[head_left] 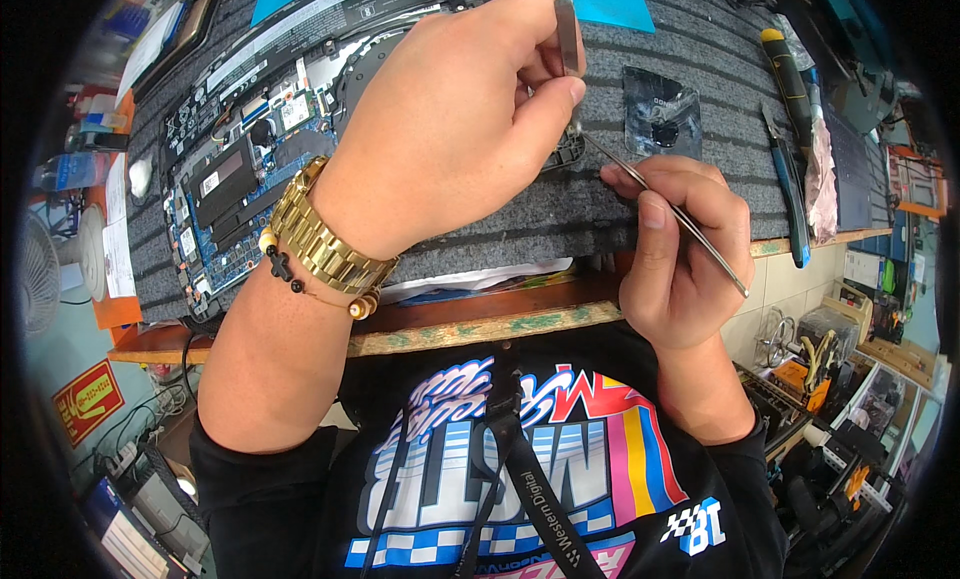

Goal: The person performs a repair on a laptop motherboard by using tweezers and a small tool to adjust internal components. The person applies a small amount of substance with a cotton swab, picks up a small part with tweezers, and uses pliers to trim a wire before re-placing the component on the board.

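An opened laptop (225, 194) lies on a grey striped mat, its blue circuit board and black battery exposed. My left hand (450, 129) reaches across its right part, hiding much of it. Its thumb and fingers pinch a flat metal tool, apparently tweezers (567, 39), with the broad end pointing up. Low on the right, my right hand (685, 244) grips a thin metal pick (690, 227) like a pen. The pick's tip is near a dark corner piece (568, 155) below my left fingers; whether it touches cannot be made out.
A shiny black packet (662, 114) lies right of the hands. Farther right are a yellow-and-black screwdriver (785, 79), blue-handled pliers (788, 189) and a crumpled pink wrapper (821, 174). A blue sheet (610, 1) lies at the back. The worn wooden table edge (480, 327) runs in front.
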A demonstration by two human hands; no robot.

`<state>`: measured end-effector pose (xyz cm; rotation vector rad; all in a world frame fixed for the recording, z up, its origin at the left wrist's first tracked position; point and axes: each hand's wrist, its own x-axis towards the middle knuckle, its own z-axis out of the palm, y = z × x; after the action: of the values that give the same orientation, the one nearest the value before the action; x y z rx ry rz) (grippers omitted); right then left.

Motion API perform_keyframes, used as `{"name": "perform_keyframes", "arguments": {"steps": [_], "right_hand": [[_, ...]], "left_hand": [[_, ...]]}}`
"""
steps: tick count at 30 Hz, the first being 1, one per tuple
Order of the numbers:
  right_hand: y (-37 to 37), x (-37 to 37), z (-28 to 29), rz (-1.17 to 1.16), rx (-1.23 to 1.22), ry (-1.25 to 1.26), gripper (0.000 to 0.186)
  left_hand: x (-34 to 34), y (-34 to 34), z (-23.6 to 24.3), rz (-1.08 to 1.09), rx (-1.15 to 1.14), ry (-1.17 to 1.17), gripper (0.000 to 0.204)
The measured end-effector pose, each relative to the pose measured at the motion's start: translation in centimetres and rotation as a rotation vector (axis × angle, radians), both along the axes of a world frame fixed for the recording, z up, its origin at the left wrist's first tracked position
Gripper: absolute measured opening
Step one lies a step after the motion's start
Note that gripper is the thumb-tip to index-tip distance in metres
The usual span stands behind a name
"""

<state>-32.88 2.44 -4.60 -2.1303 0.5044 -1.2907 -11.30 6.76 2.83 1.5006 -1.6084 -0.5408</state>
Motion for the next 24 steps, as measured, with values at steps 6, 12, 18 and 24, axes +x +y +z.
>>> {"name": "perform_keyframes", "arguments": {"steps": [6,12,18,24], "right_hand": [[0.0,0.1,0.2,-0.018,-0.032,0.052,0.02],[-0.1,0.1,0.3,-0.028,-0.062,0.086,0.022],[-0.2,0.2,0.2,-0.021,-0.061,0.084,0.022],[-0.3,0.2,0.5,-0.006,-0.108,0.101,0.023]], "left_hand": [[0.1,-0.1,0.0,-0.008,-0.014,-0.026,0.012],[0.2,-0.2,-0.3,0.001,0.002,0.011,0.012],[0.0,-0.1,0.0,0.007,-0.013,0.067,0.011],[1.0,-0.7,-2.2,-0.029,-0.006,0.066,0.011]]}}
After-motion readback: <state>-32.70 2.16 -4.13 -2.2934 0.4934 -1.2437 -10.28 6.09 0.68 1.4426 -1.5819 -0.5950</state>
